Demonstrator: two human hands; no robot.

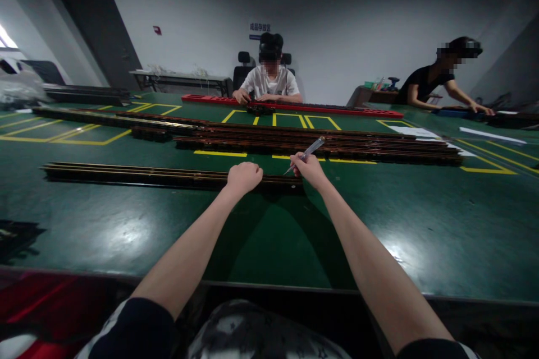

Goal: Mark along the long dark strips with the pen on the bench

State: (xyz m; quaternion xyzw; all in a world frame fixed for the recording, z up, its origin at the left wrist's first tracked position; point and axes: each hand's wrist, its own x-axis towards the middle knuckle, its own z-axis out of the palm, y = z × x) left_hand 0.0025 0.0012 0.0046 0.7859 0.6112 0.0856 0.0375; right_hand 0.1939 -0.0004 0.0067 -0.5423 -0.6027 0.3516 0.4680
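A long dark rail (138,174) with gold-coloured edges lies across the green table in front of me. My left hand (245,176) is closed on the rail near its right end, knuckles up, its fingertips hidden from view. Just to the right, my right hand (309,168) grips a slim pen-shaped tool (314,146) with a clear barrel and a thin pointed tip. The tool tilts down to the left, its tip close above the rail's right end; whether it touches I cannot tell.
Behind the rail, a bundle of similar dark strips (311,143) crosses the green table (421,207). A long red bar (357,110) lies farther back, by a seated co-worker (272,83). Another person (429,81) works at far right. Dark parts (19,235) sit at the left edge.
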